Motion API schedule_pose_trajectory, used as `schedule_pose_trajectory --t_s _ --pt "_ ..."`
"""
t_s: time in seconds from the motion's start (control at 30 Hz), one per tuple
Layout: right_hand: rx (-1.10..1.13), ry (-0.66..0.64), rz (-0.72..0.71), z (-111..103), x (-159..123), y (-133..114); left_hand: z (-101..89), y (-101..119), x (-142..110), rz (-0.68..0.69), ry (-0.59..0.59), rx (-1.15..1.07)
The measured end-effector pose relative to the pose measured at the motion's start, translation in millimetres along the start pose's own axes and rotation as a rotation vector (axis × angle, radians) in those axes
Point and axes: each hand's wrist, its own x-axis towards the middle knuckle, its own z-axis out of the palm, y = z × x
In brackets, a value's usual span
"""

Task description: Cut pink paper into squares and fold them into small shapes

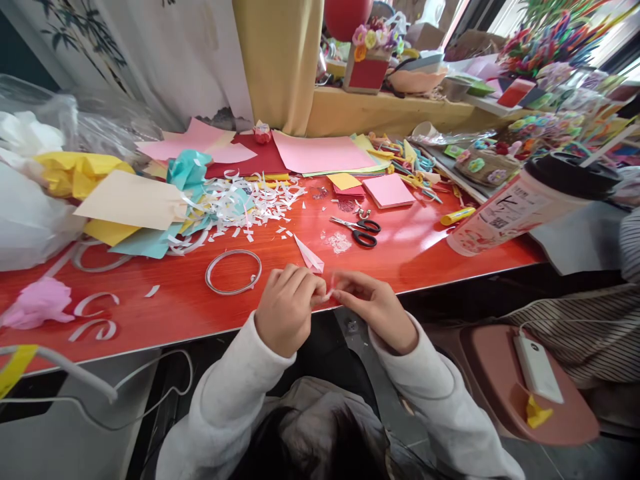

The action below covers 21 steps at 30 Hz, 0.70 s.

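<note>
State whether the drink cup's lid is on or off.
On: the black lid caps the cup, and a straw sticks up from it.

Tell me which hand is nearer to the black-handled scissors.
Right. The right hand is on the near side of the scissors; the left hand is farther, to their near left.

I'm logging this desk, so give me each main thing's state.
Left hand: curled, pinching
Right hand: pinching
Pale strip: between both hands, blurred
Scissors: lying flat, unheld
Coil: lying flat
White shreds: loosely heaped
Pink notes: stacked
Cup: lidded, straw in
Power bank: plugged in
</note>
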Motion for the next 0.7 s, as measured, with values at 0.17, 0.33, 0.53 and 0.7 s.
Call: schedule_pose_trajectory --t_s 0.17,0.33,0.53,0.7 --pt "0.141 0.070 0.009 -14 9 4 -12.2 -7 2 -0.096 0.016 -0.159" --pt "0.180 -0.003 0.001 -13 10 -6 -13.1 -17 6 -0.182 -0.054 -0.375" --pt "0.324 -0.072 0.008 -5 9 -5 -9.2 -19 3 -0.360 -0.053 -0.524" --pt "0.420 -0.147 0.055 3 7 -7 -6.7 -17 4 -0.380 -0.038 -0.632"
